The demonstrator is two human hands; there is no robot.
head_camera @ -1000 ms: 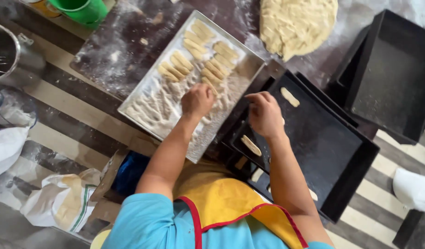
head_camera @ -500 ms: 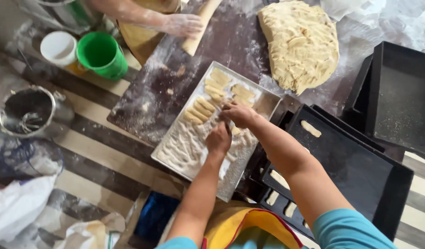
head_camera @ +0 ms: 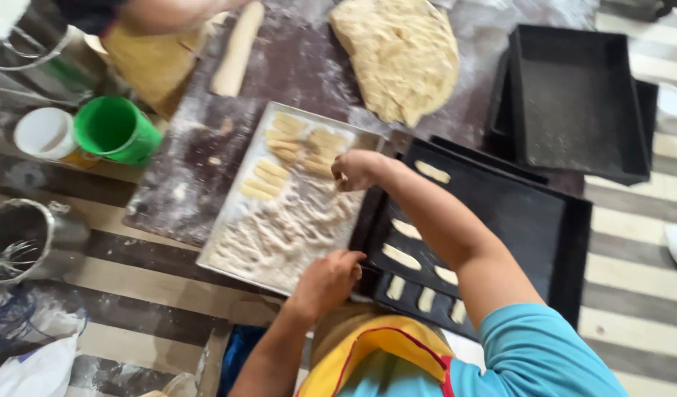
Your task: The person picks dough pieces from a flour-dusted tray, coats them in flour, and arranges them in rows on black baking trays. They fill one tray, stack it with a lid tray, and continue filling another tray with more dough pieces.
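R hand (head_camera: pixel 353 170) pinched shut on a dough strip over floured tray (head_camera: pixel 228 239); L hand (head_camera: pixel 329 278) curled on tray's near edge, grip unclear. Risk: soft strip may stretch or tear, & sleeve arm could drag across strips (head_camera: pixel 401 256) on black tray (head_camera: pixel 529 213). Floury dark board (head_camera: pixel 184 184), striped mat (head_camera: pixel 632 235), green cup (head_camera: pixel 118 131), rolled dough (head_camera: pixel 404 55).

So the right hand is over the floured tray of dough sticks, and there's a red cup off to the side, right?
Not quite: the cup is green, not red, as the head view shows. The rest holds: the right hand is over the floured tray of dough sticks, with the cup off to the side.
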